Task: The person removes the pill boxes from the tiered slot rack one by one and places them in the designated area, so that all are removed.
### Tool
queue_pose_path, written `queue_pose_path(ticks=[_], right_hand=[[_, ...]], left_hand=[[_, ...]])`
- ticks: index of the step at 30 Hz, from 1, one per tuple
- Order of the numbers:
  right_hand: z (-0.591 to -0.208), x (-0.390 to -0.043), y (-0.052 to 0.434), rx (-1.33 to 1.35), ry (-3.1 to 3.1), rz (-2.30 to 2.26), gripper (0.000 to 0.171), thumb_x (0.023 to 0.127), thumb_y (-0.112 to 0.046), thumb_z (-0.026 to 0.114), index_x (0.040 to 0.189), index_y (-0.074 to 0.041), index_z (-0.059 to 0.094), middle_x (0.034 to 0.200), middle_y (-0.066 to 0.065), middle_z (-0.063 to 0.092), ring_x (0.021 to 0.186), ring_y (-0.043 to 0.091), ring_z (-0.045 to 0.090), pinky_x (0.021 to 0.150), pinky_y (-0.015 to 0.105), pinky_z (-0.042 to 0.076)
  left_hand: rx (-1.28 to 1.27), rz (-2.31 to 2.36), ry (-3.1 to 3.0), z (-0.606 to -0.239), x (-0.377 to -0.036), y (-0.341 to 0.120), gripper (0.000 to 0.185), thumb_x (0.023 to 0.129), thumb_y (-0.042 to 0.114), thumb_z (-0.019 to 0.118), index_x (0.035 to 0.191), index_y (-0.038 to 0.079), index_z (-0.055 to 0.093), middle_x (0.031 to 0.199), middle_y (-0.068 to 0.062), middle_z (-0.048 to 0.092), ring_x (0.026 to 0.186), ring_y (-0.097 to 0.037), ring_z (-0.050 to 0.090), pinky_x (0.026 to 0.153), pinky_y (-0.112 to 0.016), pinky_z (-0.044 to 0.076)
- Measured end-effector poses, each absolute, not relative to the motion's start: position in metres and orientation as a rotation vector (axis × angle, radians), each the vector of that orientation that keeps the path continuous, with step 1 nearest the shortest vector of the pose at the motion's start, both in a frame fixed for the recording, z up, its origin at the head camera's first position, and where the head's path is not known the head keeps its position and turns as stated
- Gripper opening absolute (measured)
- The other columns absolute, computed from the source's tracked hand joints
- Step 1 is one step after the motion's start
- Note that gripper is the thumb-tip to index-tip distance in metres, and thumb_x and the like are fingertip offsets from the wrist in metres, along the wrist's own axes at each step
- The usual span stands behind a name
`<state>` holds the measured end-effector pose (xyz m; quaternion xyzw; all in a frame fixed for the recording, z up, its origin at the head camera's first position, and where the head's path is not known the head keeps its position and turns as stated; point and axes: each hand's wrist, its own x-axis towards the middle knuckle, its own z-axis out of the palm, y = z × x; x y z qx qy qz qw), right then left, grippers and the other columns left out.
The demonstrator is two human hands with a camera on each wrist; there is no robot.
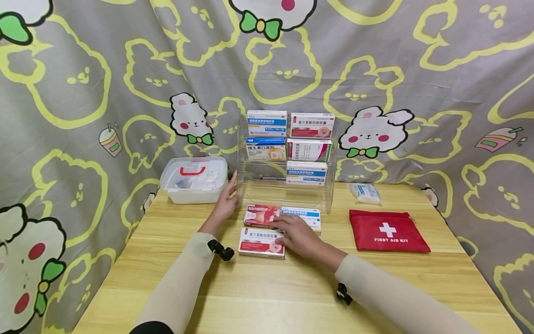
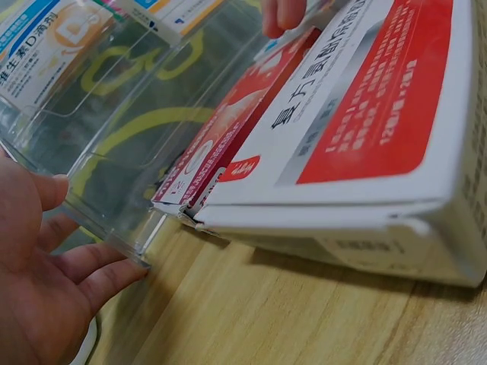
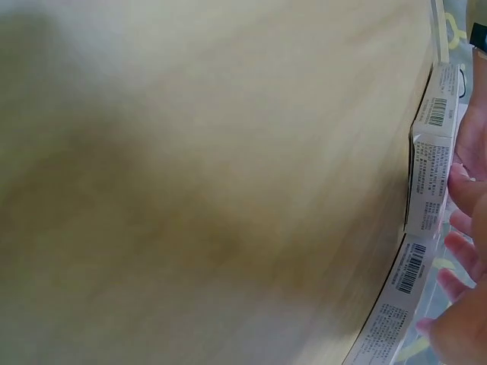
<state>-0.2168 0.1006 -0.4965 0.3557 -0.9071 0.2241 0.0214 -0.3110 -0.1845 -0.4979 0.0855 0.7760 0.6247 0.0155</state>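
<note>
Red box [image 1: 256, 215] lies flat on the worktop [image 1: 233, 297], just in front of the clear rack [image 1: 263, 189], its printed face up. From my seat its long axis runs left to right, along the rack's front edge, and its lettering reads upright for the person. Nearer the person, a white-and-red box [image 1: 258, 242] lies in nearly the same direction, long side toward the body. To the red box's right is a blue-and-white box [image 1: 304, 215], also lying lengthwise from left to right. I see the right hand [image 1: 297, 235] low over these three, fingers loosely spread and slightly bent, the tips over the right ends of the red and white-and-red boxes; I cannot tell how firmly they touch. The left hand [image 1: 228, 202] is at the rack's left side, its fingers straight and apart, tips against the lower corner in my left wrist view. The rack holds five more boxes, set lengthwise across its tiers. A plastic case [image 1: 193, 185] sits beside the left hand; a red pouch [image 1: 390, 232] lies well to the right.
</note>
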Motion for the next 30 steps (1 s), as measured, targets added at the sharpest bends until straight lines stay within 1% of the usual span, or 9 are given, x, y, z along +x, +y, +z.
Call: queue_pose_path(ticks=[4,5,12,15,19,26,30], right_hand=[[-0.494,-0.219,0.098,1.096,-2.829,0.692,0.051,0.096,-0.032,0.074,0.141,-0.01,0.064,0.149,0.011,0.057,0.142,0.035,0.045,0.118,0.055,0.032],[-0.494,-0.22,0.097,1.092,-2.839,0.693,0.051,0.097,-0.032,0.074,0.141,-0.009,0.064,0.149,0.011,0.057,0.143,0.035,0.045,0.119,0.055,0.032],[-0.493,-0.223,0.093,1.074,-2.869,0.686,0.05,0.098,-0.032,0.072,0.141,-0.009,0.064,0.148,0.008,0.058,0.143,0.034,0.045,0.12,0.053,0.03],[-0.494,-0.225,0.091,1.071,-2.876,0.672,0.049,0.098,-0.033,0.071,0.141,-0.01,0.064,0.148,0.007,0.059,0.144,0.032,0.045,0.12,0.052,0.031],[-0.495,-0.227,0.088,1.08,-2.884,0.667,0.049,0.099,-0.034,0.07,0.142,-0.01,0.064,0.147,0.006,0.059,0.142,0.031,0.046,0.12,0.05,0.031],[-0.494,-0.228,0.083,1.08,-2.895,0.675,0.052,0.098,-0.036,0.07,0.143,-0.01,0.063,0.147,0.007,0.059,0.142,0.031,0.046,0.12,0.052,0.031],[-0.495,-0.229,0.08,1.071,-2.888,0.668,0.052,0.098,-0.037,0.071,0.142,-0.01,0.064,0.146,0.007,0.06,0.142,0.03,0.047,0.119,0.051,0.032]], left_hand=[[0.268,1.95,2.409,-0.498,-0.311,-0.184,0.082,0.109,-0.002,0.04,0.162,0.052,0.01,0.168,-0.02,0.026,0.117,-0.047,0.052,0.059,-0.026,0.039],[0.263,1.949,2.41,-0.498,-0.311,-0.184,0.082,0.109,-0.002,0.04,0.161,0.053,0.011,0.168,-0.019,0.026,0.121,-0.046,0.052,0.059,-0.026,0.039],[0.283,1.942,2.413,-0.499,-0.312,-0.185,0.077,0.109,-0.003,0.039,0.166,0.038,0.007,0.169,-0.019,0.022,0.136,-0.046,0.042,0.061,-0.029,0.041],[0.292,1.939,2.423,-0.499,-0.313,-0.184,0.076,0.109,-0.002,0.04,0.167,0.036,0.008,0.169,-0.019,0.022,0.14,-0.045,0.04,0.062,-0.03,0.041],[0.295,1.936,2.435,-0.499,-0.312,-0.184,0.076,0.109,0.0,0.041,0.167,0.037,0.009,0.168,-0.019,0.024,0.139,-0.045,0.041,0.062,-0.031,0.042],[0.28,1.94,2.428,-0.5,-0.313,-0.185,0.075,0.109,0.001,0.042,0.166,0.038,0.01,0.169,-0.018,0.024,0.138,-0.045,0.043,0.062,-0.03,0.041],[0.265,1.938,2.424,-0.498,-0.311,-0.185,0.077,0.109,0.001,0.042,0.165,0.043,0.01,0.169,-0.018,0.024,0.136,-0.045,0.044,0.062,-0.029,0.041]])
